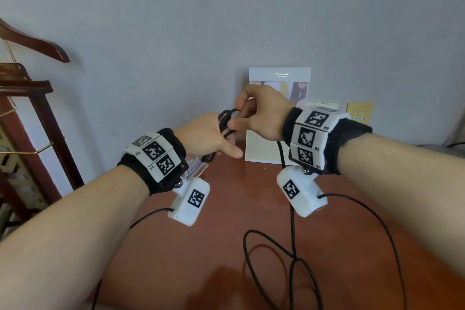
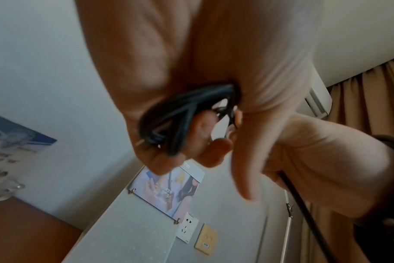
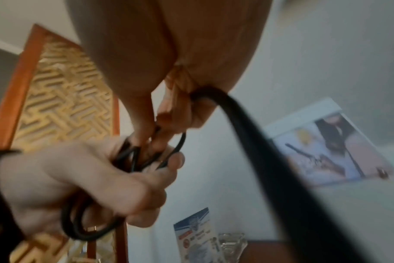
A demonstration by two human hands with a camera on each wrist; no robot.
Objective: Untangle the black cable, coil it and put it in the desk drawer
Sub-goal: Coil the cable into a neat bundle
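The black cable (image 1: 225, 118) is partly wound into a small coil held above the brown desk (image 1: 201, 259). My left hand (image 1: 214, 138) grips that coil (image 2: 182, 113), with several loops passing through its fist (image 3: 133, 158). My right hand (image 1: 242, 114) pinches the strand at the top of the coil. From the right hand (image 3: 169, 113) the loose cable (image 3: 281, 160) drops to the desk and lies there in wide loops (image 1: 276, 259). No drawer is in view.
A brochure stand (image 1: 279, 98) leans on the wall behind my hands, with wall sockets (image 1: 359, 111) to its right. A dark wooden clothes stand (image 1: 32, 98) is at the left. Thin wrist-camera wires (image 1: 377, 221) trail over the desk. A glass dish (image 3: 232, 243) sits near a small card.
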